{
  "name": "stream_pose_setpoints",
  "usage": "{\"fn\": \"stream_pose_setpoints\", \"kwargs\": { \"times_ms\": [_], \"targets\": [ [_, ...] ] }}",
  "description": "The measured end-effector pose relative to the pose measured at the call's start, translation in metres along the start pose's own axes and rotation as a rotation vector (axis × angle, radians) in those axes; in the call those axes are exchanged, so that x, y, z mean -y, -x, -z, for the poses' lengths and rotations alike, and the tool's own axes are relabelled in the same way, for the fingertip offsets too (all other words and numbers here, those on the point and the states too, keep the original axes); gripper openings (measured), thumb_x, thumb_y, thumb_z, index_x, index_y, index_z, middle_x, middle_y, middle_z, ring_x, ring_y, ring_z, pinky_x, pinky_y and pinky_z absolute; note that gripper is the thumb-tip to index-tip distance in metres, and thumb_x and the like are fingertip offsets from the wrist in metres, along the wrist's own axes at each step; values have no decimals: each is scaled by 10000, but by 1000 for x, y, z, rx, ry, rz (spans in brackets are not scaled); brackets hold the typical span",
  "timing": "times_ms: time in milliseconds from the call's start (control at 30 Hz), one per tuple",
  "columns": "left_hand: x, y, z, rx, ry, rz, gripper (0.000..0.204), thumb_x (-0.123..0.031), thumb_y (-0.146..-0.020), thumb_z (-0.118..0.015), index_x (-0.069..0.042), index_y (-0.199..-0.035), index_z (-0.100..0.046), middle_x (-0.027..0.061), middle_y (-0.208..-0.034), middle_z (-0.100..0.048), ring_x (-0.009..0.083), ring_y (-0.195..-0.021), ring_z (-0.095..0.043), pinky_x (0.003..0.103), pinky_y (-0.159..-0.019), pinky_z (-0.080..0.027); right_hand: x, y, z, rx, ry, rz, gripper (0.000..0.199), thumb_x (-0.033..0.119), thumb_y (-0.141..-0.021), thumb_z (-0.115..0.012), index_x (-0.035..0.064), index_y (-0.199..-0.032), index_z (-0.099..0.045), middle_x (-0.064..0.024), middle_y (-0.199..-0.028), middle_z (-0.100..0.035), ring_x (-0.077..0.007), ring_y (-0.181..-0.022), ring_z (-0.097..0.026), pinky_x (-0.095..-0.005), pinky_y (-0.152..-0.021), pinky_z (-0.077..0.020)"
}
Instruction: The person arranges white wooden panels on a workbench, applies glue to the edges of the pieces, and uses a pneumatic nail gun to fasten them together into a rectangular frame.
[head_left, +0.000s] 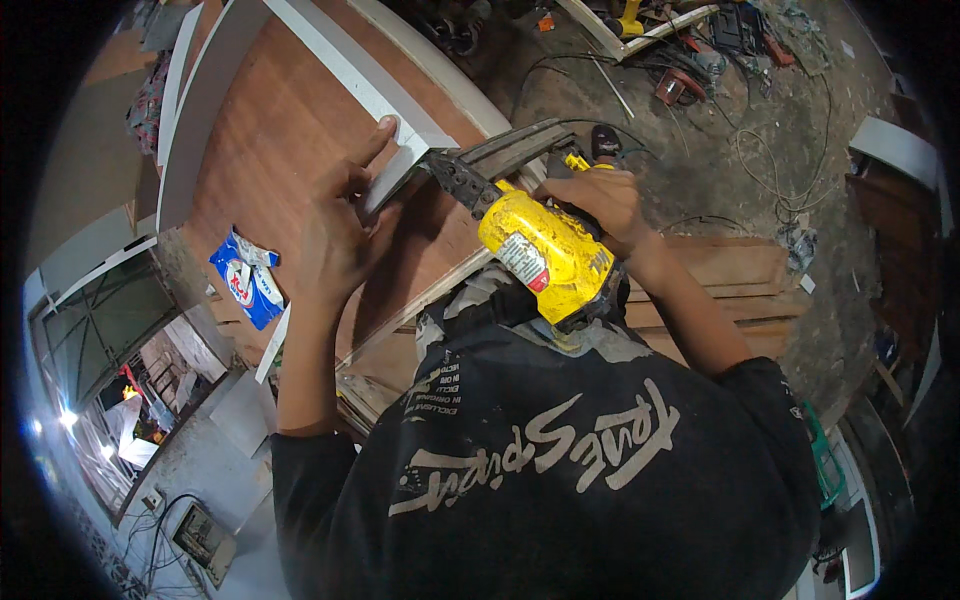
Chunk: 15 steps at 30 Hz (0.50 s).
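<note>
My left hand (335, 225) grips the end of a short white strip (405, 165). The strip meets a long white rail (345, 60) at a corner, and my index finger rests against that corner. My right hand (605, 205) is closed round the handle of a yellow nail gun (545, 250) with a scuffed body. Its black nose points at the corner, very close to the white strip; whether it touches I cannot tell. Below lies a reddish-brown wooden panel (265, 140) edged with white strips.
A blue and white packet (248, 280) lies by the panel's left edge. Planks (710, 275) are stacked at the right. On the floor beyond are cables (770, 170), a red power tool (680, 88) and a pale frame (660, 35). A curved white-edged piece (895, 150) stands at far right.
</note>
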<state>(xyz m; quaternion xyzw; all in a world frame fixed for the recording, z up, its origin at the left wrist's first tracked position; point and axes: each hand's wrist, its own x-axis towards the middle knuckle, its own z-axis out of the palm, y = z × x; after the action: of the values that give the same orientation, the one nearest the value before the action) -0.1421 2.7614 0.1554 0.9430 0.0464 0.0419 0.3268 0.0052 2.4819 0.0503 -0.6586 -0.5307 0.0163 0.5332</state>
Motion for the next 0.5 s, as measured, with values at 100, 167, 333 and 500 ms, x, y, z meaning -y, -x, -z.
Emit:
{"fn": "stream_pose_setpoints", "kwargs": {
  "times_ms": [100, 167, 333, 500],
  "targets": [
    [-1, 0, 0, -14, -22, -31, 531, 131, -815, -664, -76, -1134, -294, 301, -1483, -482, 148, -897, -641, 248, -683, -518, 0, 1, -1, 12, -1, -4, 417, 150, -712, -752, 58, -1115, -699, -85, -885, -749, -270, -728, -721, -379, -639, -552],
    [-3, -3, -2, -35, -38, -86, 534, 136, -816, -659, -79, -1138, -291, 298, -1484, -482, 142, -877, -634, 244, -669, -509, 0, 2, -2, 13, -9, -8, 418, 151, -710, -752, 52, -1113, -699, -90, -875, -747, -274, -724, -722, -380, -636, -551],
    [-3, -3, -5, -70, 58, -16, 492, 120, -787, -692, -35, -1077, -325, 238, -1486, -512, 200, -861, -665, 285, -719, -534, 4, 2, -5, -31, 17, 1, 401, 158, -713, -756, 40, -1092, -703, -105, -835, -737, -275, -703, -720, -382, -626, -549],
    [-8, -4, -5, -83, 84, -12, 465, 111, -780, -704, -9, -1039, -337, 221, -1490, -518, 224, -854, -678, 307, -742, -549, 3, 5, -9, -75, 25, 18, 391, 167, -719, -756, 35, -1083, -708, -109, -792, -720, -271, -678, -709, -379, -600, -534]
  ]
}}
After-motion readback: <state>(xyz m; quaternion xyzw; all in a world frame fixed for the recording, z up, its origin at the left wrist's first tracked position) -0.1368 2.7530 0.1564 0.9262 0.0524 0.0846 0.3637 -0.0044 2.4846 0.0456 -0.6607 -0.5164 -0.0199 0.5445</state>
